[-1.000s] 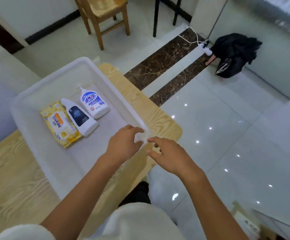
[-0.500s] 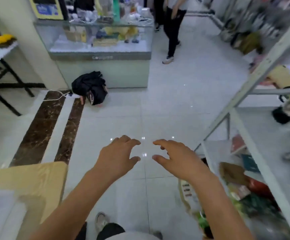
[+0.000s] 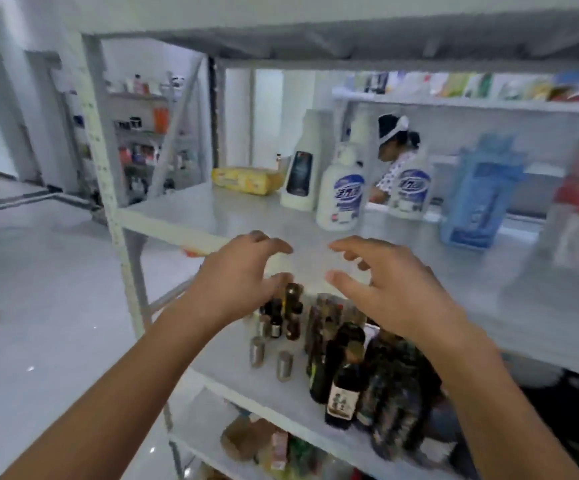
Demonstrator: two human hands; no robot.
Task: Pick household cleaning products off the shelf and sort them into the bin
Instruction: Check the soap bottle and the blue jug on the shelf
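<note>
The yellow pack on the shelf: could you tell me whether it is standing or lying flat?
Lying flat. The yellow pack rests lengthwise on the shelf, much wider than tall, beside the upright dark-label bottle.

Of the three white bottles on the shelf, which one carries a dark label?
The tallest bottle, leftmost, beside the yellow pack; the middle bottle and the right bottle carry blue labels.

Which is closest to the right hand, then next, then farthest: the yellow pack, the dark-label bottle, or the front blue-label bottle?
1. front blue-label bottle, on the shelf just past the right hand.
2. dark-label bottle, behind it, more to the left.
3. yellow pack, farthest left, at the back.
</note>
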